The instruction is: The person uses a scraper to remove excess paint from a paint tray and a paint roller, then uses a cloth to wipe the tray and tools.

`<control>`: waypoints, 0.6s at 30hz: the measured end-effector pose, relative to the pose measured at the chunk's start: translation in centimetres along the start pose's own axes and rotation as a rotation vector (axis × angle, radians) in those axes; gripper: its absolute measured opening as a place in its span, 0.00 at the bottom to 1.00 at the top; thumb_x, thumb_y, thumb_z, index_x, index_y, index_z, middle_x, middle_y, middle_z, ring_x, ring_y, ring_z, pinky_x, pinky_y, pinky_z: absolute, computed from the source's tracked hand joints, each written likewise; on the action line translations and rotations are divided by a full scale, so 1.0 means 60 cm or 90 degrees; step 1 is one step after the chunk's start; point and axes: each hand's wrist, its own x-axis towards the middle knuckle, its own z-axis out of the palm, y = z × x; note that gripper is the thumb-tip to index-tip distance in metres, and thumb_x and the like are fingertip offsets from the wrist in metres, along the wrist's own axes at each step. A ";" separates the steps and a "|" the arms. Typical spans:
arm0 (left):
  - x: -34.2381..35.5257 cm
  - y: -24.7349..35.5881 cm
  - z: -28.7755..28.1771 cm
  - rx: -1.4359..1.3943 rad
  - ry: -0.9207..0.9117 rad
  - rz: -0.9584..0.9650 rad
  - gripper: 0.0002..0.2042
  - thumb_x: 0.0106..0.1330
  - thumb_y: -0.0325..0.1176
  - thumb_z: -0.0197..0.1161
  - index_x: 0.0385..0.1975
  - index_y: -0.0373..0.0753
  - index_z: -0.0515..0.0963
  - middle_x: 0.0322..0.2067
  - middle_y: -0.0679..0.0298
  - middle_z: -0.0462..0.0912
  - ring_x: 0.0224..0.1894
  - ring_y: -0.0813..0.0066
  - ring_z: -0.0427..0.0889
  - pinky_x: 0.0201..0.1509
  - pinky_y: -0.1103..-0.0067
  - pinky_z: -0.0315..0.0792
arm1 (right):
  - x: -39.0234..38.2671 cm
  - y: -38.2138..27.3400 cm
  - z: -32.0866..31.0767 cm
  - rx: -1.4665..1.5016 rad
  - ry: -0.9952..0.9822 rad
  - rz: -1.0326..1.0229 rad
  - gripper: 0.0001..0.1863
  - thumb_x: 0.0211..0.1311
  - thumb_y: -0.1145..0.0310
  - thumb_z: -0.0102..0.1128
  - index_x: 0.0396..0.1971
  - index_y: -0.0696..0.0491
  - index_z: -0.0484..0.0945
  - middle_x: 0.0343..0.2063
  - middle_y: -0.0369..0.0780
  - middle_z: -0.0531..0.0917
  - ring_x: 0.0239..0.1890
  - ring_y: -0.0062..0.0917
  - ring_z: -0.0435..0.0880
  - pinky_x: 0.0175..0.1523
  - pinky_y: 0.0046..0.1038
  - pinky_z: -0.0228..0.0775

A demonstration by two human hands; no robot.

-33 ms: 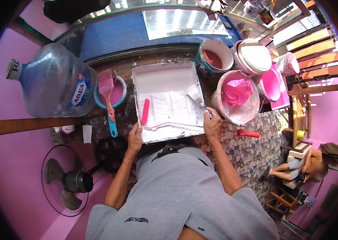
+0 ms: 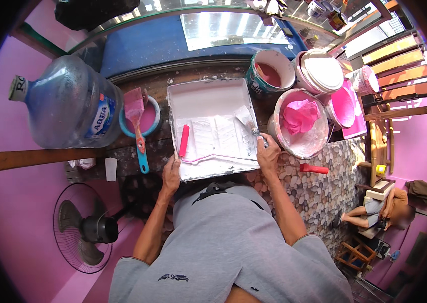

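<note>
A white paint tray (image 2: 211, 96), coated in white paint, sits in front of me. My left hand (image 2: 171, 174) is closed on its lower left corner. My right hand (image 2: 269, 157) is closed at its right side, fingers at the handle of a paint-smeared metal scraper or brush (image 2: 246, 121) lying across the tray; I cannot tell whether it grips that handle too. A red roller piece (image 2: 184, 139) with a long pink wire frame lies in the tray. Left of it, a brush (image 2: 134, 108) rests across a cup of pink paint (image 2: 151, 117) with a turquoise handle.
A large water jug (image 2: 69, 108) lies at left above a fan (image 2: 97, 230). Paint buckets (image 2: 269, 70) crowd the right, one holding crumpled pink plastic (image 2: 299, 116). A red handle (image 2: 314, 169) is below them. Someone sits (image 2: 395, 207) at lower right. A glass-edged counter (image 2: 138, 43) lies ahead.
</note>
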 end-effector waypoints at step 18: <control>-0.005 0.013 0.011 0.173 0.045 -0.039 0.25 0.75 0.46 0.36 0.53 0.32 0.73 0.44 0.41 0.78 0.50 0.42 0.76 0.51 0.66 0.69 | 0.063 -0.033 0.155 0.204 -0.196 0.149 0.14 0.58 0.62 0.61 0.37 0.58 0.82 0.21 0.41 0.83 0.22 0.20 0.80 0.30 0.24 0.70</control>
